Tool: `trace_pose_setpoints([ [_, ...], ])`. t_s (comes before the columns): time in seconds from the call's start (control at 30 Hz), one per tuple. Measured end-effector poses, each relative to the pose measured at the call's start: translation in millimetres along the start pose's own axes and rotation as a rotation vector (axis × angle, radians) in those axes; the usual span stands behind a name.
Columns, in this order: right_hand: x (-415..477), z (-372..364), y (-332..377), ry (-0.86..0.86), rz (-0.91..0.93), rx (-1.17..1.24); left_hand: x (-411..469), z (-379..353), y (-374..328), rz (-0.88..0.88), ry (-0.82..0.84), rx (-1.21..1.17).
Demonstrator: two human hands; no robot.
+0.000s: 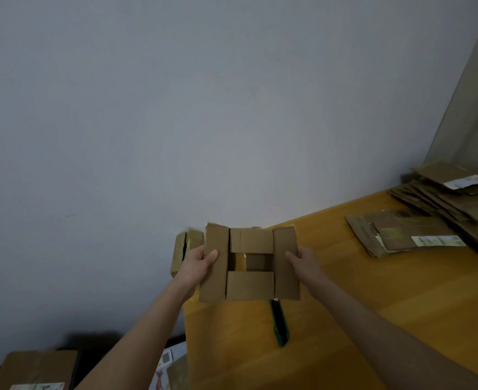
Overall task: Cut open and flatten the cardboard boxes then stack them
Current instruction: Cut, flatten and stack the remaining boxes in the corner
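The small cardboard box [250, 285] is held over the left edge of the table [344, 319], its flaps spread open. The left hand [201, 258] grips the left flap and the right hand [302, 258] the right, thumbs on top and fingers hidden behind. It looks light and thin, stiff only between its creases, so a hold on the side panels should let it fold. The cutter [280, 323] lies just near of it. Flattened stacks [406, 235] sit far right, with bare tabletop between them and the box for pressing down.
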State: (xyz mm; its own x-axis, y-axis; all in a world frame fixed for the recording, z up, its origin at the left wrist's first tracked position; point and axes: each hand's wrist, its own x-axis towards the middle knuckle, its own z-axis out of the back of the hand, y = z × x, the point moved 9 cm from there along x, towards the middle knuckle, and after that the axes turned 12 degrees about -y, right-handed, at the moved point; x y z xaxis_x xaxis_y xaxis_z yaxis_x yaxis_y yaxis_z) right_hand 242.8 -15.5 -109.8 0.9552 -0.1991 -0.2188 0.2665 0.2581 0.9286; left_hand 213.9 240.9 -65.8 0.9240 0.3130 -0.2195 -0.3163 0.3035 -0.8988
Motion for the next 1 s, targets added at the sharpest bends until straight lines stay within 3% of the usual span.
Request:
trace_pose_setpoints([
  [0.13,4,14,-8,-0.125,0.036,-0.184,-2,-4,-5,-0.012,0.038,-0.027],
  [0.23,3,18,6,-0.177,0.279,-0.752,-8,-12,-15,-0.091,0.089,0.103],
  [0.3,-4,-1,17,-0.1,0.507,-1.051,-13,-22,-27,-0.185,0.118,0.261],
  [0.37,-10,-19,20,0.001,0.569,-1.139,-17,-36,-40,-0.289,0.166,0.392],
  [0.47,-13,-28,20,0.043,0.504,-1.074,-26,-55,-56,-0.426,0.232,0.497],
  [0.6,-22,-26,27,0.12,0.53,-0.84,-16,-41,-64,-0.469,0.121,0.604],
  [0.7,-21,-19,33,0.123,0.427,-0.539,-11,-28,-61,-0.472,0.052,0.699],
  [0.77,-18,-18,32,0.091,0.39,-0.465,-10,-18,-64,-0.522,-0.099,0.708],
  [0.83,-14,-13,29,0.011,0.352,-0.441,-13,3,-65,-0.553,-0.364,0.65],
  [0.9,-9,-4,25,-0.079,0.306,-0.404,-11,25,-40,-0.319,-0.5,0.4],
  [0.97,-7,4,26,-0.135,0.29,-0.379,-7,20,0,-0.028,-0.39,0.142],
  [1.0,-7,5,28,-0.144,0.294,-0.369,-8,9,13,0.033,-0.293,0.095],
])
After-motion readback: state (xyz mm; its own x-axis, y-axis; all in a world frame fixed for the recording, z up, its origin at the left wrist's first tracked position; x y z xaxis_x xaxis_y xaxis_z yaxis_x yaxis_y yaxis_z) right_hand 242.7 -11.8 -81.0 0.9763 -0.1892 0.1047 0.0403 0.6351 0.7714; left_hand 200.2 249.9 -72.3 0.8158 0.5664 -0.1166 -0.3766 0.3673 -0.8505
